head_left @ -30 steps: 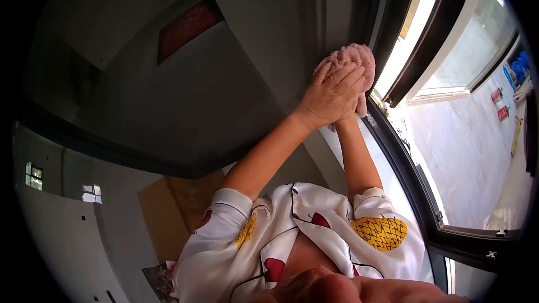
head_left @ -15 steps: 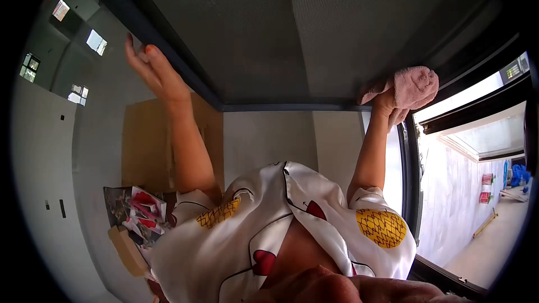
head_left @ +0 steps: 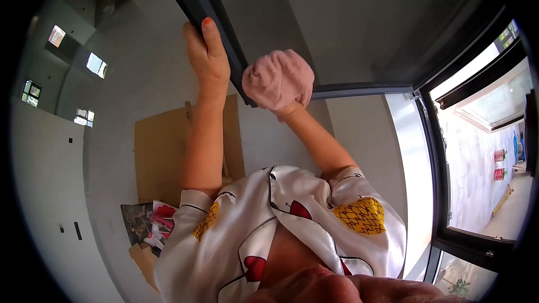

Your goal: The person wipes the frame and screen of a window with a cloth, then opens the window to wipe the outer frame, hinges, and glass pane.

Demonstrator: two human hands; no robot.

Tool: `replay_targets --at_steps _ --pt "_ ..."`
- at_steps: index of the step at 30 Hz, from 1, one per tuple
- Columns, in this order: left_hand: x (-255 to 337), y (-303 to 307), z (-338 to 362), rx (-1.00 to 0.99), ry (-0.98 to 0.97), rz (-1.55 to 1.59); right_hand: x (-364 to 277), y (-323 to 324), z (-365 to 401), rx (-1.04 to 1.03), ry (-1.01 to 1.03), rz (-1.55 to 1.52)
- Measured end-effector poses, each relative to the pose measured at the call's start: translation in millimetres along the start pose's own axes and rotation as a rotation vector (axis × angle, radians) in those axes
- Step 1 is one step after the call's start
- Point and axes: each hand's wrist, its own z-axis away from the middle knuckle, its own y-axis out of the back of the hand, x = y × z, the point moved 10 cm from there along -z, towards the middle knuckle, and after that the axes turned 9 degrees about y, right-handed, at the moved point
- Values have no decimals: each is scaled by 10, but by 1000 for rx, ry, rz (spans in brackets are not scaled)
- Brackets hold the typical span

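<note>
My left hand grips the left side bar of a dark framed mesh panel, its thumb against the bar and its fingers beside it. A bunched pink cloth covers most of my right hand, whose fingers are hidden in it. The cloth touches the panel near its lower left corner.
An open dark-framed window stands at the right, with a pale wall and a walkway outside. Brown cardboard and printed sheets lie at the lower left. Small windows show at the far left.
My right hand has moved left with the cloth, from the panel's lower right to its lower left corner. My left hand has moved right and closed on the side bar. The panel has shifted in view.
</note>
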Motion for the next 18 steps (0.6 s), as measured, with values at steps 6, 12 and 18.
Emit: replay_targets --at_steps 6,12,18 --pt "3 -49 -20 -130 68 -18 -183 394 -416 -477 97 -192" --pt "-31 31 -43 -101 31 11 318 1160 -1157 -86 -117 -224" --pt "-54 -23 -27 -139 -49 210 380 324 -1122 118 64 -67"
